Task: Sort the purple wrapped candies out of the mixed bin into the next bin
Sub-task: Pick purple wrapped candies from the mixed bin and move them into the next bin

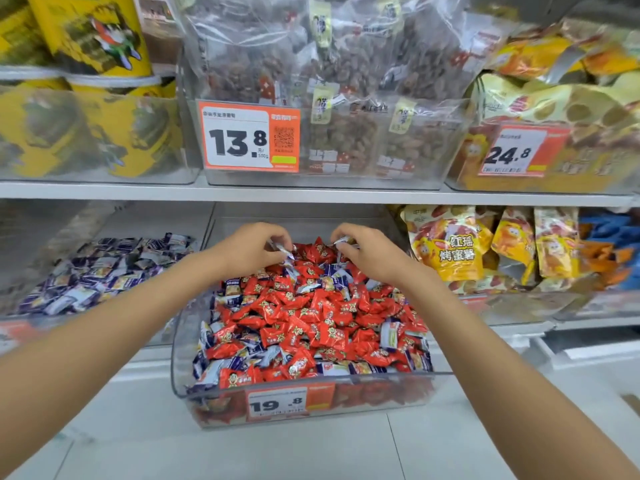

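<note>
The mixed bin (pixel 381 398) juts forward of the upper shelf (pixel 311 194), its front open from above; a gap remains beneath the shelf at the back. Clear walls (pixel 177 341) part it from the purple bin (pixel 41 237), left, and snack bags (pixel 446 244), right.

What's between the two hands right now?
Head view: red wrapped candies heaped at the back of the mixed bin lie between the left hand and right hand; hands apart.

A white shop shelf board (pixel 311 192) runs across the view. Above the shelf board stand yellow tubs (pixel 104 36) at left, clear bags of brown nuts (pixel 346 64) behind an orange price tag (pixel 249 138) reading 13.8, and yellow snack bags (pixel 554 98) at right. Below it, at right, sit orange packets (pixel 450 244). Pale floor tiles (pixel 311 452) lie lowest.
</note>
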### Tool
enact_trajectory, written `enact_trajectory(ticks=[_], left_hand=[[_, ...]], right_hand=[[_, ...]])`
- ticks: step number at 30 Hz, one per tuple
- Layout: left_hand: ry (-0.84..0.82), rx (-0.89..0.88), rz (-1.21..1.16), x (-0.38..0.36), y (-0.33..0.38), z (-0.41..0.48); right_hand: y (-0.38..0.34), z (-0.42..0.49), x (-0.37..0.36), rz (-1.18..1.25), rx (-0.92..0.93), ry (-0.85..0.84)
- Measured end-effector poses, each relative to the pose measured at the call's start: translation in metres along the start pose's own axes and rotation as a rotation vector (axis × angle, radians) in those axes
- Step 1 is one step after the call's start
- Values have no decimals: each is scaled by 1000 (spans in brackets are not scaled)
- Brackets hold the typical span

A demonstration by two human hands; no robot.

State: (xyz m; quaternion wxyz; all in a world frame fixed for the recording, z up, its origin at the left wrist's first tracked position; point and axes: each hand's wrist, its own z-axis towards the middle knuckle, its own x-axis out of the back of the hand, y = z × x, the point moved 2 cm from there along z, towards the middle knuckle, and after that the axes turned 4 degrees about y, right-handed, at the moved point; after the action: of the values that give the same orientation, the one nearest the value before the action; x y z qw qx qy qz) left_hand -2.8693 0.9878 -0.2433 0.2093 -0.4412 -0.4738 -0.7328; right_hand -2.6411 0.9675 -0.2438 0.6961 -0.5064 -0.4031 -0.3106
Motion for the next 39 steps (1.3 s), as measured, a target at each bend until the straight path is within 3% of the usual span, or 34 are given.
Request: enact_trajectory(ticks=[3,5,8,11,18,24,30,34,39], left_hand=[[-46,13,-57,15,0,-21],[-63,21,-70,19,-1,-33],[-77,33,-1,17,3,-43],[-127,109,-82,12,4,-47],[-67,166,-268,3,8,-39],[-34,216,-385,-20,34,-10],[-33,53,-204,-53,54,39],[-322,120,185,-78,59,58],[-317,152,29,-73,42,58]], right_hand=[[-13,-5,0,9,33,-28],[-27,-9,-10,83,34,-122],[-39,-6,-38,-98,65,-316],[-39,-1,-36,-48,33,-368],[-16,-28,34,300,-108,-69],[16,-43,61,294,-141,10],[15,-60,69,332,-156,-73],[13,-71,62,342,-121,-207],[24,-75,71,328,-109,-33]])
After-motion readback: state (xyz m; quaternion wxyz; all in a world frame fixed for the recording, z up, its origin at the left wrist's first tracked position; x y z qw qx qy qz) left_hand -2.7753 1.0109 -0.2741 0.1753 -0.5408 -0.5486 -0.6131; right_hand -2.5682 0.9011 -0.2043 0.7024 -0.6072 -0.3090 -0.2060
